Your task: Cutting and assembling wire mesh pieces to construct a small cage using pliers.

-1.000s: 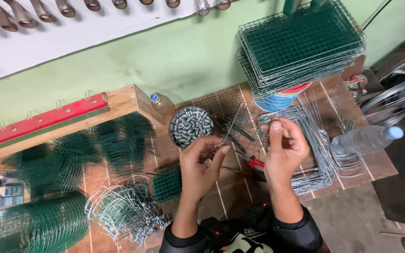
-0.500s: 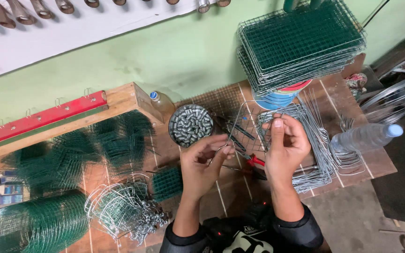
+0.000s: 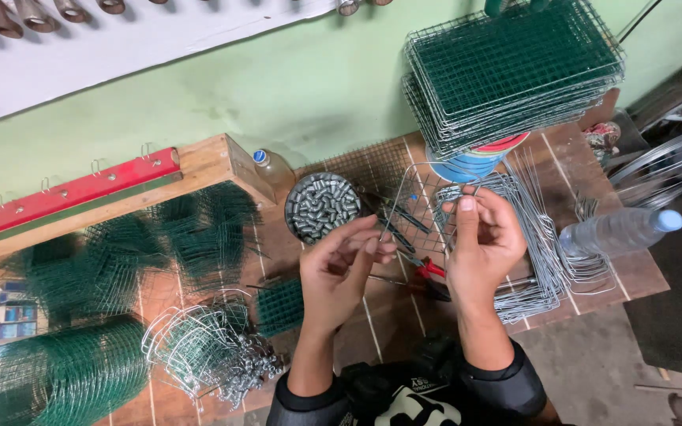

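Both my hands hold one bent wire frame (image 3: 428, 175) above the workbench. My left hand (image 3: 341, 264) pinches the wire's lower left end near a round tin of small metal sleeves (image 3: 323, 207). My right hand (image 3: 483, 237) grips the wire's right side with the thumb up. Under my right hand lies a pile of bent wire frames (image 3: 546, 244). Red-handled pliers (image 3: 428, 268) lie on the bench between my hands.
A stack of green mesh panels (image 3: 515, 63) sits on a blue roll at the back right. A plastic bottle (image 3: 617, 230) lies at the right edge. Finished wire loops (image 3: 207, 355), green mesh pieces (image 3: 159, 252) and a mesh roll (image 3: 57, 379) fill the left.
My hands have lifted the wire frame a little and my left fingers have closed in on its end. My right hand has shifted slightly.
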